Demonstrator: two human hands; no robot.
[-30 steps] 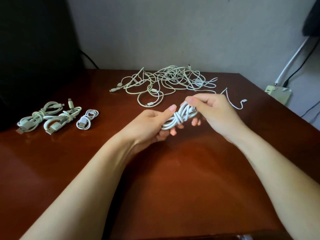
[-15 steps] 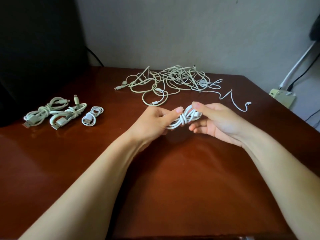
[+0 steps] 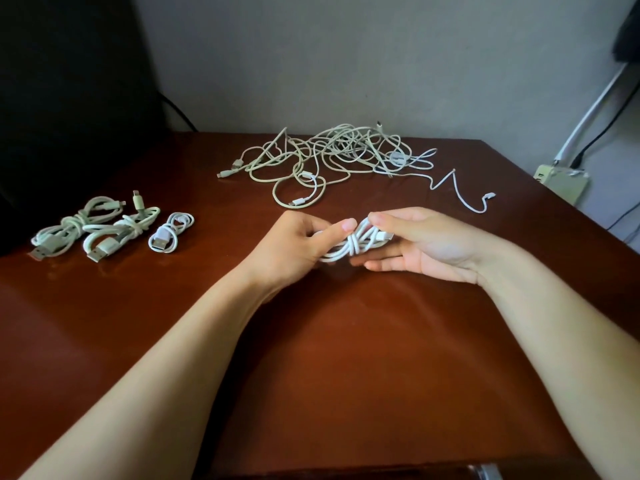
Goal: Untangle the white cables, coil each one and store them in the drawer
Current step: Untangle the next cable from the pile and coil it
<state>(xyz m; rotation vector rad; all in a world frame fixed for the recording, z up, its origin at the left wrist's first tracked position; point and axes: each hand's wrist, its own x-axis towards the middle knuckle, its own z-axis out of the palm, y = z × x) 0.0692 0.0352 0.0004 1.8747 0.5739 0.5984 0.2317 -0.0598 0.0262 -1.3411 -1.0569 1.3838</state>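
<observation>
1. Left hand (image 3: pixel 298 245) and right hand (image 3: pixel 429 245) held one coiled cable (image 3: pixel 351 242) between them, just above the desk (image 3: pixel 311 368), about mid-desk.
2. Left fingers (image 3: pixel 308 225) were curled round the coil's left end, thumb pressed on top.
3. Right thumb and forefinger pinched the right end at its plug. The other right fingers lay straight underneath.
4. The coil had a few turns wrapped round its waist.
5. The tangle (image 3: pixel 332 155) of white cables sat at the back of the desk, beyond the hands and apart from them.
6. One loose lead (image 3: pixel 462 197) trailed out of it to the right, plug end lying on the desk.
7. Three coiled bundles lay in a row at the left: large bundle (image 3: pixel 69 228), middle bundle (image 3: pixel 119 230) touching it, and small bundle (image 3: pixel 171 232) just beside. USB plugs were showing, but any marks were too small to read.
8. Around:
   - A dark bulk (image 3: pixel 69 98) stood at the desk's left rear.
   - A grey wall (image 3: pixel 346 57) was behind.
   - A pale socket box (image 3: pixel 562 180) was off the right edge, with a white conduit (image 3: pixel 588 112) and a black wire (image 3: pixel 613 117) running up from it.
</observation>
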